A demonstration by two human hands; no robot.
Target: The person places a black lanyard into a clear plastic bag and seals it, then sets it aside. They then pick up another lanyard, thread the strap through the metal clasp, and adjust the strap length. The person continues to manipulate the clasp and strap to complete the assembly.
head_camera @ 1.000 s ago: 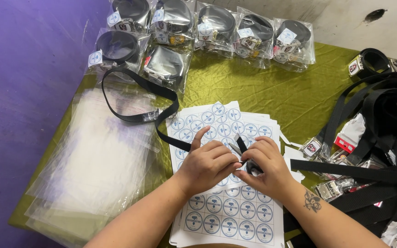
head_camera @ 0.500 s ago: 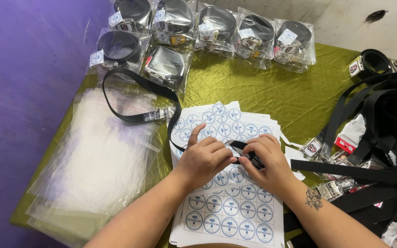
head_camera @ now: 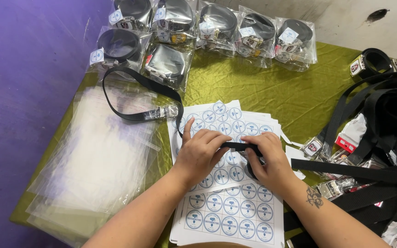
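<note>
My left hand (head_camera: 202,154) and my right hand (head_camera: 268,160) meet over a stack of white sheets of round blue stickers (head_camera: 228,216). Both pinch the end of a long black belt (head_camera: 136,82) and curl it into a small roll between the fingers. The belt's free part loops away to the upper left across the green cloth, and its metal buckle (head_camera: 161,112) lies at the sheets' top left corner. The rolled end is mostly hidden under my fingers.
A stack of clear plastic bags (head_camera: 93,160) lies to the left. Several bagged, rolled belts with stickers (head_camera: 217,23) line the far edge of the green cloth (head_camera: 272,87). A tangled pile of loose black belts with buckles (head_camera: 377,138) fills the right side.
The belt's loop has slid nearer to the sticker sheets and its buckle has come closer to my hands, as more belt is wound into the roll.
</note>
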